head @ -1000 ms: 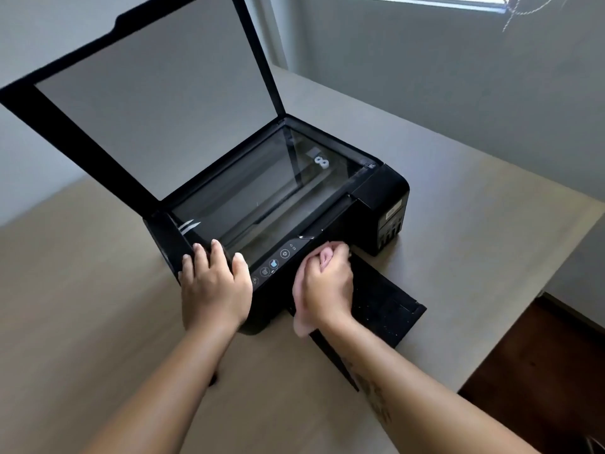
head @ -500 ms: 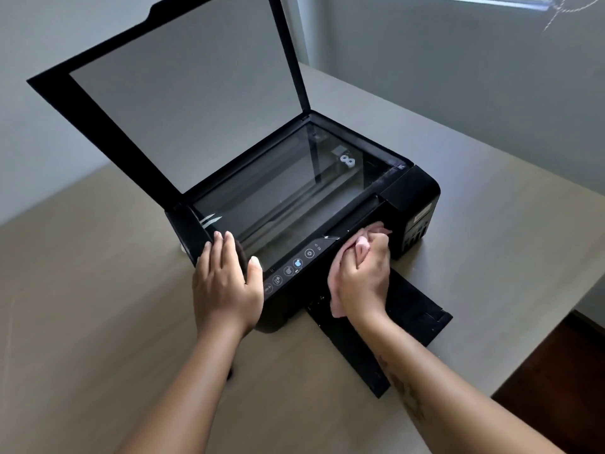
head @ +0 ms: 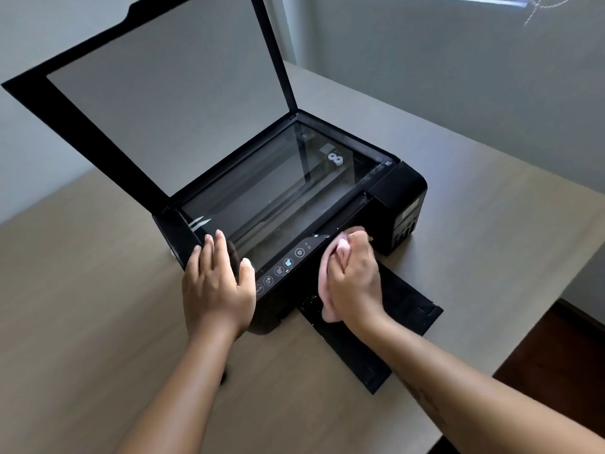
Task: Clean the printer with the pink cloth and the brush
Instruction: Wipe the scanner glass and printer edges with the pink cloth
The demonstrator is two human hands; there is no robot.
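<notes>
Pink fabric shows between the curled fingers of the right hand (head: 355,276), which is clenched around the pink cloth (head: 327,283) and presses it against the front edge of the printer (head: 399,191), just right of the control panel (head: 288,265); a fold of the cloth hangs out below the palm over the near end of the output tray (head: 406,299). The left hand (head: 217,286) lies flat and released, fingers together, on the printer's near left corner, its fingertips touching the edge of the scanner glass (head: 278,191) and its thumb beside the panel's row of round buttons. The black printer sits on a light wooden table (head: 98,306), turned at an angle, with its scanner lid (head: 163,93) raised and leaning to the far left, its pale underside facing the glass. The tray juts out flat from the front toward the near right. Beyond the table's right edge lies a dark floor (head: 556,348), and a grey wall (head: 458,77) stands at the far side.
</notes>
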